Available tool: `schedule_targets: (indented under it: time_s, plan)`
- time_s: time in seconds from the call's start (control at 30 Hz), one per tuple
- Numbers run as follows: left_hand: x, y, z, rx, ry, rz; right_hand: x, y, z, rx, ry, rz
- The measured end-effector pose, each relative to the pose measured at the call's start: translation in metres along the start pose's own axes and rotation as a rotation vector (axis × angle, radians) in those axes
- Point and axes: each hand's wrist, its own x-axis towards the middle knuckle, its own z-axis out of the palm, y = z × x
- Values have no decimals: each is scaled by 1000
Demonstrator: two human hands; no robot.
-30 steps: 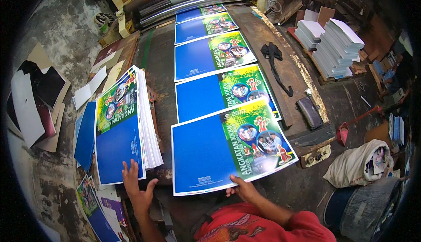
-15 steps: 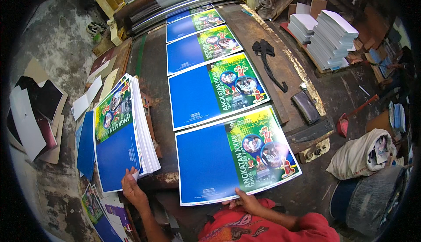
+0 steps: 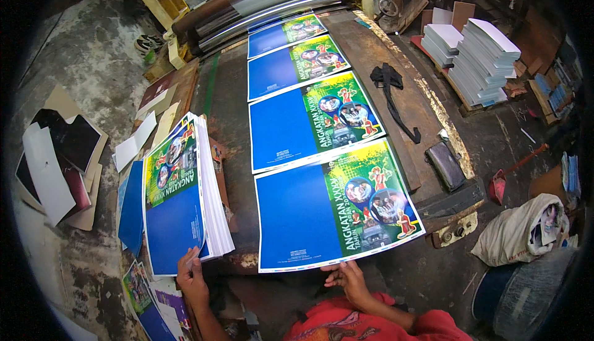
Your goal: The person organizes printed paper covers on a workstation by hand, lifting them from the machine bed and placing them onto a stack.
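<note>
Beside the stack of printed sheets (image 3: 213, 211), my left hand (image 3: 193, 279) pinches the lower corner of the top sheet (image 3: 176, 233), which curls up slightly there. My right hand (image 3: 351, 284) is just below the front edge of the nearest printed cover sheet (image 3: 297, 220) on the machine table. Its fingers are loosely apart and hold nothing. Blue on the left and green with pictures on the right, this sheet lies at the end of a row of similar sheets (image 3: 278, 124). The row leads up to the metal rollers (image 3: 266, 22) at the back.
A black strap (image 3: 396, 103) and a dark pouch (image 3: 444, 166) lie on the table's right side. Paper stacks (image 3: 482, 63) stand on a pallet at the far right. A white sack (image 3: 516, 233) sits near a wrapped roll (image 3: 526, 291). Scrap sheets (image 3: 52, 161) lie at left.
My right hand has let go of the nearest sheet's front edge and its fingers have spread. The row of sheets has shifted slightly. My left hand remains at the stack's corner.
</note>
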Motion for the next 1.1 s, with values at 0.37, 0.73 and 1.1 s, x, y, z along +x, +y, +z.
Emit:
schedule_targets:
  time_s: [0.37,0.73,1.1]
  plan:
    - [-2,2,-1,-698,3,-392,1,-2,9,32,-1,-158]
    - [-62,36,15,-224,-463,338,0,-21,-12,20,-214,-64]
    - [-25,22,15,219,19,285,-19,12,-38,-241,15,282]
